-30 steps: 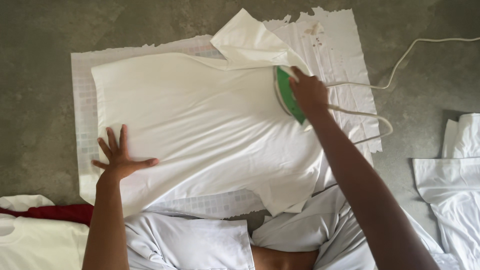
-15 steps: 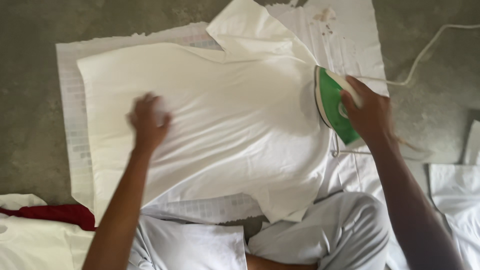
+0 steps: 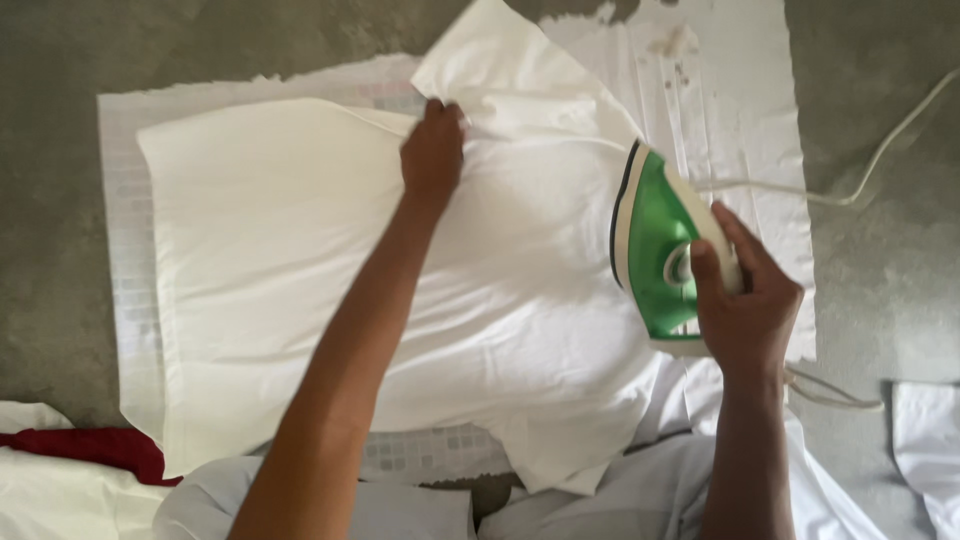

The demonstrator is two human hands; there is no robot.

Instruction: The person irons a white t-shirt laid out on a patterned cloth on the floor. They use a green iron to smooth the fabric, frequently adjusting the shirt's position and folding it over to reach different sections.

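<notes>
Clenching the green iron (image 3: 655, 250), right hand (image 3: 745, 310) tilts it; left hand (image 3: 432, 150) pinches white shirt (image 3: 290, 250)

packages: none seen | labels: none seen | signs: none seen | screens: none seen | checked left to right, near to far, across the whole head view

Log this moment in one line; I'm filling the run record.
left hand: gripping white shirt near sleeve | right hand: holding green iron tilted at shirt's edge | cord: on floor
</notes>
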